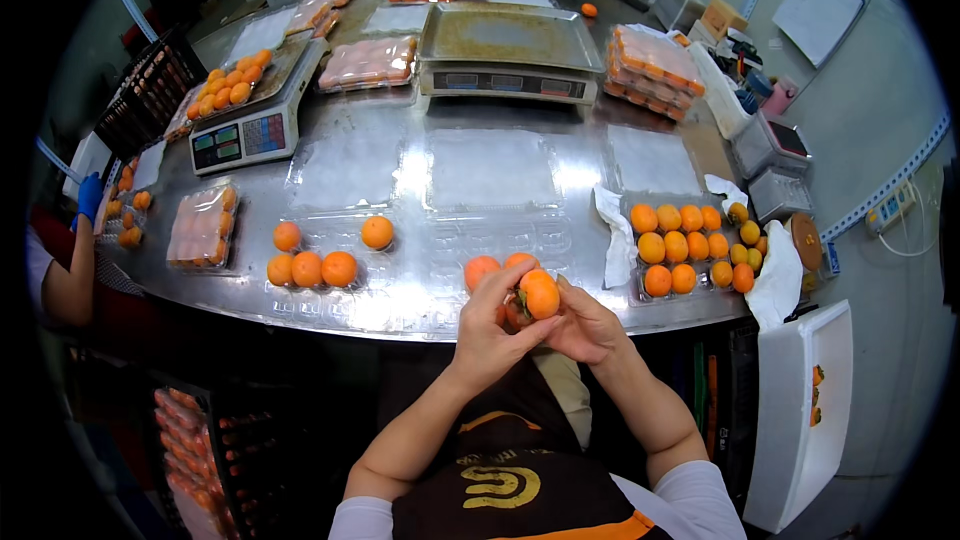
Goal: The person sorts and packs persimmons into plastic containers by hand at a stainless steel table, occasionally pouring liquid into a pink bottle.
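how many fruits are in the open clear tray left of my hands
5: near-left fruit, near-middle fruit, near-right fruit, far-left fruit and far-right fruit. None in that tray look hidden.

The bare left forearm (pixel 410 430) rises from about seven o'clock and slants toward one; the bare right forearm (pixel 650 405) rises from five and slants toward eleven. Both elbows are bent and set apart, so the arms converge. The left hand (pixel 484 328) curls in a grip, fingers (pixel 502 280) toward one o'clock, thumb (pixel 527 337) toward two. The right hand (pixel 587 328) cups close at its three o'clock side, fingers bent toward eleven.
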Action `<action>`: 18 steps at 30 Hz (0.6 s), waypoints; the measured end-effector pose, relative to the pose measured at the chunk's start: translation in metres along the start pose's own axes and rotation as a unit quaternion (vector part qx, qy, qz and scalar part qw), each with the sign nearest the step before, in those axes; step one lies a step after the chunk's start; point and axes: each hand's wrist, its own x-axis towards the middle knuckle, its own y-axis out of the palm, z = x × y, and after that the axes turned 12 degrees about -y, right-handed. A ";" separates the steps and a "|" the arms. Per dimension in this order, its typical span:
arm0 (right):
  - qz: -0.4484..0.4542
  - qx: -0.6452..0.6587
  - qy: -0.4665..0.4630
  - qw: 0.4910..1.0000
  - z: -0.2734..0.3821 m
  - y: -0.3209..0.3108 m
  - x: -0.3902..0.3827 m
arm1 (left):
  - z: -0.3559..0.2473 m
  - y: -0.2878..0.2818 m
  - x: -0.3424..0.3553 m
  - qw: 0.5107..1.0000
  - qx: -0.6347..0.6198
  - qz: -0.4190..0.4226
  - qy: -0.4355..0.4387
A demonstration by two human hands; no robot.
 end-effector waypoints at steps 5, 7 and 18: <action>-0.044 -0.065 -0.010 0.997 -0.001 -0.004 -0.003 | -0.009 -0.011 0.006 0.981 0.166 -0.042 0.094; -0.002 -0.088 -0.028 0.996 -0.004 -0.004 -0.005 | -0.009 -0.010 0.005 0.976 0.185 -0.042 0.105; 0.045 0.171 0.007 0.984 -0.026 0.009 0.000 | 0.002 -0.013 -0.009 0.996 -0.043 -0.004 -0.083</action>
